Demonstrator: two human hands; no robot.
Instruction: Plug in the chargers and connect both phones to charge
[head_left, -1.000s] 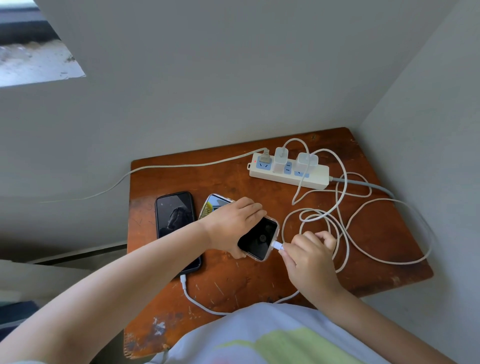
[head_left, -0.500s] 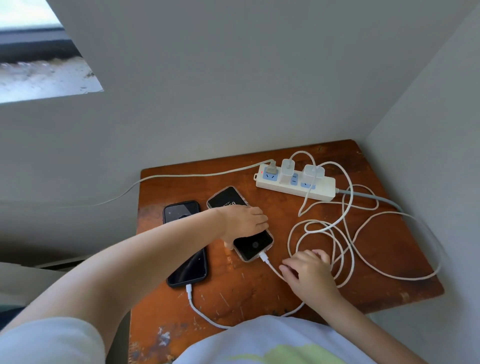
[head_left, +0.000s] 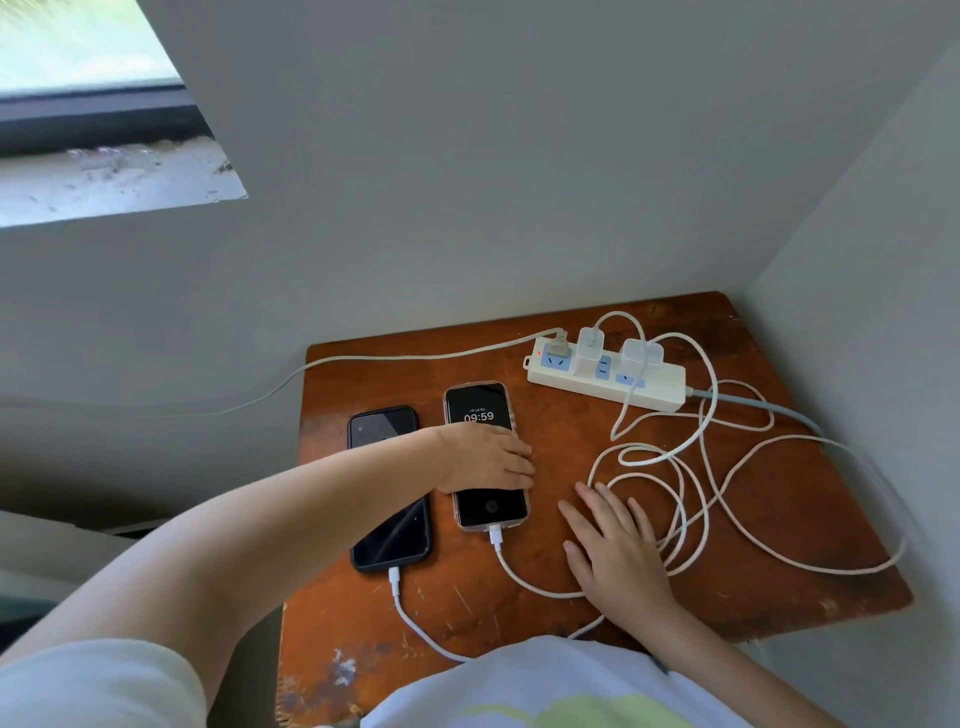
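Lit phone (head_left: 485, 457) now laid straight beside dark phone (head_left: 389, 488), both cabled, left hand (head_left: 488, 462) flat on it — grip loose, right hand (head_left: 613, 551) open on bench (head_left: 753, 582).

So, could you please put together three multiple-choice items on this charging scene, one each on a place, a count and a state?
1. Where does the power strip lie on the table?
A. at the far edge, near the wall
B. at the near edge, by the person
C. between the two phones

2. How many white charger bricks are plugged into the strip?
A. one
B. two
C. four

3. What does the screen of the phone under the left hand show?
A. it is cracked and blank
B. a video call
C. it is lit and reads 09:59

Answers: 1 A, since the strip sits at the table's far side; 2 B, the bricks and stand side by side; 3 C, the right phone shows the time above the hand.
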